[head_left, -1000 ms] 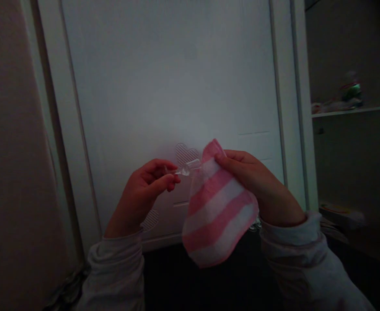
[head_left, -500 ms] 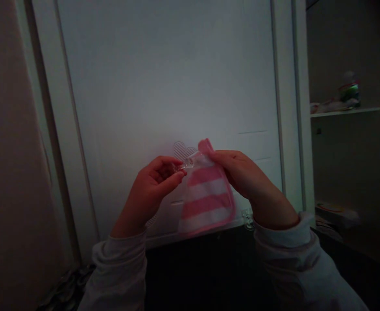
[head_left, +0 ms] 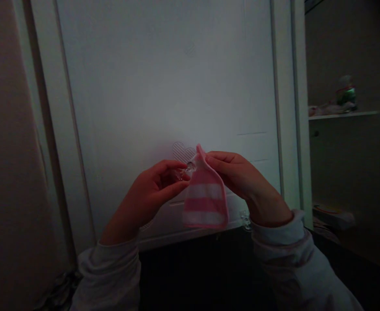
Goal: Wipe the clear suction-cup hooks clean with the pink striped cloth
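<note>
A small pink and white striped cloth (head_left: 205,201) hangs in front of the white panel. My right hand (head_left: 233,170) pinches its upper edge between thumb and fingers. A small clear clip (head_left: 190,166) is at the cloth's upper left corner, and my left hand (head_left: 162,183) holds it between thumb and fingertips. Whether the clip grips the cloth is too dim to tell. The lower part of the cloth hangs free between my wrists.
A white panel (head_left: 177,86) with heart outlines fills the background. Another clear clip (head_left: 245,219) lies near the dark surface (head_left: 205,272). At the right, a shelf (head_left: 345,115) bears a green container (head_left: 347,95); papers (head_left: 334,216) lie lower down.
The cloth's top has folded narrower and shifted slightly left, and its lower part now hangs straighter. My left hand is a little lower, still at the clip.
</note>
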`<state>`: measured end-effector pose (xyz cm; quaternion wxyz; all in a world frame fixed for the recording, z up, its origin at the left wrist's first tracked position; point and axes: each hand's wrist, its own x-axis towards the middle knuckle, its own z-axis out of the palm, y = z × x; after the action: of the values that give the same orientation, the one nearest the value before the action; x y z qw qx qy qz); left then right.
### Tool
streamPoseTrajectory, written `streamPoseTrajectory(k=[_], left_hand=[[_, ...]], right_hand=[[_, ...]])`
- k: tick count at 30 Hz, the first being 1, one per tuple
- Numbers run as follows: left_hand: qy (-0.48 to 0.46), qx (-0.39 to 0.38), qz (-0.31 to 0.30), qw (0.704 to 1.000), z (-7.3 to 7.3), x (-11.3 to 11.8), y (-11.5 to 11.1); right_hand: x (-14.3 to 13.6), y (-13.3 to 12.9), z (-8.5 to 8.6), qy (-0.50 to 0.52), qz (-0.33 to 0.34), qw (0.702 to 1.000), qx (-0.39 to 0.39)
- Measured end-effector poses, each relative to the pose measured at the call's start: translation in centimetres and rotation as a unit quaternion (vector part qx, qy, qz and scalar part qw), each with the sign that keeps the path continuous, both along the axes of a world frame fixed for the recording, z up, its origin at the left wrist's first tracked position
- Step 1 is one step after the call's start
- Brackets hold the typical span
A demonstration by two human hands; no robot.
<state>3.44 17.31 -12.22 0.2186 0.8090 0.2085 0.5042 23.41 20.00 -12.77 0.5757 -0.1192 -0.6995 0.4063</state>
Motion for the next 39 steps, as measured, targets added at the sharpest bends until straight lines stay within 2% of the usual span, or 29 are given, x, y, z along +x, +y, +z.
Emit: streamPoseTrajectory(k=[5,10,14,18,23,27,30,33,39], left_hand=[[0.016,0.019,0.01,1.0,0.0,-0.1,-0.7],[0.013,-0.001,-0.019,1.0,0.2,-0.3,-0.9],[0.018,-0.011,-0.028,0.999,0.4,-0.5,-0.8],[0.017,-0.002,-0.021,1.0,0.4,-0.2,-0.7],[0.008,-0.017,-0.053,0.998,0.4,0.3,-0.6],[-0.001,-0.016,-0.048,0.999,0.4,0.4,-0.2],[-0.016,-0.009,-0.035,0.999,0.6,0.1,0.1],[-0.014,0.002,-0.022,1.0,0.7,-0.3,0.1],[-0.016,0.008,-0.022,1.0,0.7,0.1,0.0]], right_hand=[[0.6,0.2,-0.2,-0.038,0.01,0.997,0.063],[0.7,0.1,-0.1,-0.075,-0.003,0.992,0.106],[0.6,-0.1,0.0,-0.099,-0.033,0.984,0.146],[0.4,-0.2,0.1,-0.087,-0.064,0.985,0.136],[0.0,-0.2,0.3,-0.079,-0.09,0.985,0.122],[-0.5,-0.5,0.5,-0.077,-0.156,0.976,0.133],[-0.8,-0.8,0.7,-0.083,-0.192,0.961,0.182],[-0.8,-1.1,0.8,-0.117,-0.177,0.954,0.212],[-0.8,-1.2,0.6,-0.068,-0.141,0.975,0.158]])
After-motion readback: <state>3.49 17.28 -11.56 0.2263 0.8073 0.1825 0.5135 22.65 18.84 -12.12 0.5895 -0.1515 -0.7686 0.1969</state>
